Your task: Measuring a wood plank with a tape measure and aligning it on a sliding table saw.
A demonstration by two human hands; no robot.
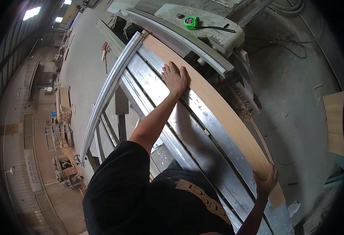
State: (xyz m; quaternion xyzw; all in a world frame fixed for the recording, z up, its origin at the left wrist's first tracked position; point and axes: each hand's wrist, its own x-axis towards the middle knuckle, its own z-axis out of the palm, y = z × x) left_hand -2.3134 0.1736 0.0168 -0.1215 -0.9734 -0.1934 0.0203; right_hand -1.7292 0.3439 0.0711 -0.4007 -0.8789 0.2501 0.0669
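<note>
A long, pale wooden board [215, 102] lies flat on a silver metal machine table [226, 143], along its right side. Its far end meets a metal fence rail [121, 64] that crosses the table. My left hand [174, 77] rests palm down at the board's left edge, toward the far end, with fingers stretched forward. Nearer me, my right hand [266, 181] grips the board across its width. Its thumb is at the left edge, and its fingers curl over the right edge, where their tips are partly hidden.
A green tape measure [190, 22] sits on the pale, worn machine cover [219, 35] beyond the board. A second metal rail [179, 37] runs beside that cover. Wooden panels [335, 123] stand at the right. Stacked timber [63, 102] lies across the workshop at left.
</note>
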